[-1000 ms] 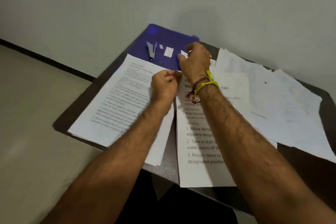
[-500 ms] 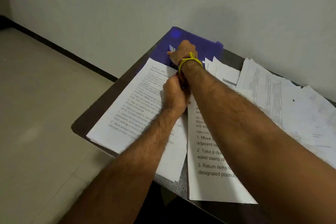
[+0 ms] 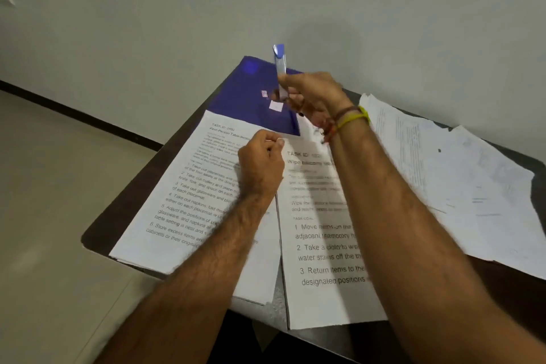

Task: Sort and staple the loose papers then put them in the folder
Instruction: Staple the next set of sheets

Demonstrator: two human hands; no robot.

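Note:
My right hand (image 3: 313,97) grips a small blue and silver stapler (image 3: 279,66), lifted above the blue folder (image 3: 236,94) with its tip pointing up. My left hand (image 3: 261,164) pinches the top right corner of the left paper stack (image 3: 177,207), which is headed "Four-Person Table Setting". Beside it lies a second printed stack (image 3: 322,284) under my right forearm. The folder lies flat at the table's far corner, partly covered by the left stack.
A messy pile of loose sheets (image 3: 461,183) covers the right side of the dark table (image 3: 118,213). Small white paper scraps (image 3: 276,105) lie on the folder. A wall stands right behind the table; bare floor lies to the left.
My right hand reached onto the folder, took hold of the stapler and raised it off the folder. My left hand kept pinching the left stack's corner.

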